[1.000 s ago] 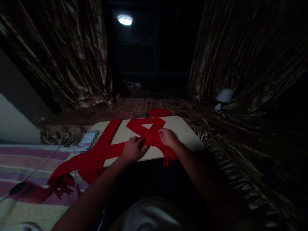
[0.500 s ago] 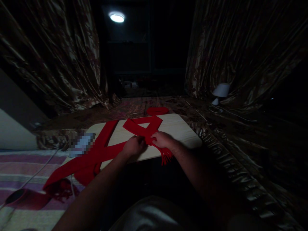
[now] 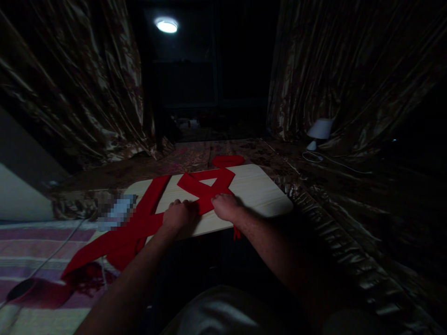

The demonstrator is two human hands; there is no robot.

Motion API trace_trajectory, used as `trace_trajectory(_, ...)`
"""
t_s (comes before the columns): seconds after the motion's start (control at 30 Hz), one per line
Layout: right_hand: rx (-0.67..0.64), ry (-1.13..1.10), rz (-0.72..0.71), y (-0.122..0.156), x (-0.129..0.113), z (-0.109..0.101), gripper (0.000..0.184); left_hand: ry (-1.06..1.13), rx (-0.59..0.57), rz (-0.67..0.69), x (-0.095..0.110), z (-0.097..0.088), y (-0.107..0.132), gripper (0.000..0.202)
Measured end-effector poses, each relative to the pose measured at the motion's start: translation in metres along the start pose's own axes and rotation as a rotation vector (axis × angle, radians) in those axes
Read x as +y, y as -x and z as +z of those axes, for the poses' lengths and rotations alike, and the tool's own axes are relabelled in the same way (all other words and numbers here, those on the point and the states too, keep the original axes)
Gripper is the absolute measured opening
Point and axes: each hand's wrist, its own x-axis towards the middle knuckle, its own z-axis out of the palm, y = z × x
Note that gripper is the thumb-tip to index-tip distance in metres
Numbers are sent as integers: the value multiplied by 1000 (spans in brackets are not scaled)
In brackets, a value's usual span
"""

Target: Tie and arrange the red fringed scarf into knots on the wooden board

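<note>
Head view, far left: red fringed scarf (image 3: pixel 148 223) trails off the pale wooden tabletop (image 3: pixel 260 186) onto striped cloth (image 3: pixel 38 237); it looks light, soft and limp, likely to crease, not break.
Left hand (image 3: pixel 177 215): fingers curled over the scarf, tips hidden; cannot tell how firmly they grip.
Band between hands: lies flat, probably best taken by both edges.
Right hand (image 3: pixel 226 206): fingers bent closed, seemingly pinching the scarf.
Fringe below it: loose strands, likely a poor hold.
</note>
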Motion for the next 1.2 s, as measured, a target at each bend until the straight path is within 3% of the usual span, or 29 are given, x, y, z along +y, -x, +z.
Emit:
trace_trajectory(0.1, 1, 9, -2, -1, -1, 1, 31, -9, -87, -29, -13, -4, 5, 56)
trace_trajectory(0.2, 11, 3, 7, -2, -1, 1, 32, 32, -92, 88, -17, -7, 14, 66)
trace_trajectory(0.27, 13, -8, 18, -3, -1, 1, 31, 14, -71, 136, -15, -9, 19, 60)
trace_trajectory(0.4, 34, -39, 45, -4, 1, 2, 31, -9, 12, 160, -7, -16, 25, 35)
trace_trajectory(0.57, 72, -26, 49, -3, 3, 4, 38, 102, 213, 195, -4, -23, 33, 29)
trace_trajectory(0.63, 78, -28, 69, -3, 3, 5, 40, 140, 244, 247, -4, -21, 36, 25)
trace_trajectory(0.77, 144, -31, 81, -1, 2, 2, 38, 184, 177, 310, -4, -12, 40, 12)
trace_trajectory(0.97, 209, -46, 66, 3, 3, -6, 24, 210, 100, 246, -2, -7, 41, 7)
trace_trajectory(1.07, 160, -65, 37, 4, 6, -7, 25, 187, 69, 234, 1, -8, 42, 11)
trace_trajectory(1.2, 36, -61, -61, 4, 11, -5, 36, 125, -68, 251, 2, -8, 41, 16)
